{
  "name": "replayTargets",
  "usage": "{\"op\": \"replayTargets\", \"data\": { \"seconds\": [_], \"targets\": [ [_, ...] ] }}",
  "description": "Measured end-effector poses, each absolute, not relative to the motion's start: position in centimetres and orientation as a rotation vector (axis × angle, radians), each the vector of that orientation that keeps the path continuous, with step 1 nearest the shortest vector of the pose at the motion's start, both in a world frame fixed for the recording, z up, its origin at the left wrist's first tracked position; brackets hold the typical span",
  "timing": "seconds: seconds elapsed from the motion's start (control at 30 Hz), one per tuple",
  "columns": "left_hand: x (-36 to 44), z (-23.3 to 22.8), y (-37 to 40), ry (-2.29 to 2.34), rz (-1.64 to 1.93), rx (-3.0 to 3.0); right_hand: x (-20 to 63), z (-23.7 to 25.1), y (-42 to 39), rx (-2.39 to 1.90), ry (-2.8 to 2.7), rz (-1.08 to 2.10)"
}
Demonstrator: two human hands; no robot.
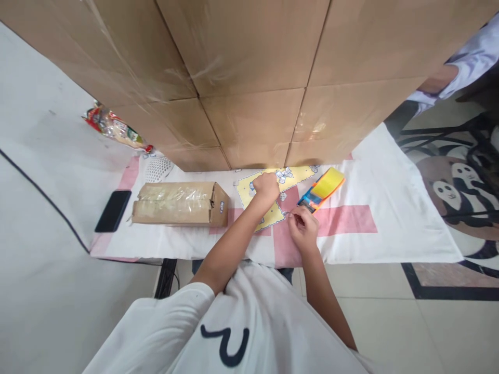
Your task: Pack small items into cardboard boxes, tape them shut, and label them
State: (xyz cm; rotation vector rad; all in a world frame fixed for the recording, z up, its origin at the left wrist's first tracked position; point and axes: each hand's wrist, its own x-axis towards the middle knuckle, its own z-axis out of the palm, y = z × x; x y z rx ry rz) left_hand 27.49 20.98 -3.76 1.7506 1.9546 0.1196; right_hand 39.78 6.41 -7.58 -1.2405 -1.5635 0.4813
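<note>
My left hand (266, 187) rests as a closed fist on a yellow sheet (249, 191) that lies on the white and pink cloth (351, 221). Small white stickers (284, 174) are scattered at the sheet's far end. My right hand (302, 224) is pinched at the near edge of the sheet, fingertips together on something very small that I cannot make out. An orange, yellow and blue tool (322, 188) lies just beyond my right hand, close to its fingertips.
A taped brown carton (179, 203) lies left of the sheet, with a black phone (113, 210) further left. A wall of stacked cardboard boxes (249, 78) rises behind the table. Another person's sleeve (468, 59) shows at top right. A snack packet (111, 125) lies at the back left.
</note>
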Motion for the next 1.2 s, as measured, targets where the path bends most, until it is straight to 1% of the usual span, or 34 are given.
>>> {"op": "replayTargets", "data": {
  "seconds": [0.2,0.33,0.43,0.5,0.53,0.57,0.63,0.67,0.73,0.87,1.0,1.2],
  "targets": [
    [26.0,-3.2,18.6,1.972,0.273,1.831,39.7,-7.5,6.2,-1.208,-1.485,0.509],
    [24.8,-1.5,14.4,1.902,0.436,1.876,39.8,-7.6,6.2,-1.189,-1.459,0.624],
    [20.9,0.1,8.8,1.707,0.612,1.989,39.4,-6.9,6.5,-1.178,-1.490,0.813],
    [16.0,1.1,5.3,1.435,0.930,2.240,38.2,-5.8,7.1,-1.130,-1.565,0.981],
    [13.0,1.6,3.9,1.485,1.108,2.347,37.2,-5.2,7.6,-1.091,-1.619,1.065],
    [9.9,2.1,3.0,1.648,1.288,2.412,36.0,-4.5,8.2,-1.047,-1.675,1.144],
    [3.8,2.9,2.2,2.221,1.513,2.272,33.1,-3.5,9.5,-0.965,-1.774,1.264],
    [1.3,3.1,2.3,2.444,1.490,2.126,31.7,-3.2,10.2,-0.933,-1.799,1.314],
    [-2.4,3.0,2.9,2.597,1.494,1.827,29.1,-3.1,11.4,-0.912,-1.787,1.381],
    [-4.1,1.0,4.4,2.494,1.442,1.425,26.3,-4.5,12.4,-0.902,-1.719,1.488],
    [-3.0,-0.9,5.1,2.477,1.420,1.346,25.4,-5.7,12.2,-0.896,-1.670,1.553],
    [-2.8,-1.0,5.1,2.478,1.422,1.362,23.6,-6.7,11.7,-0.972,-1.473,1.589]
  ]
}}
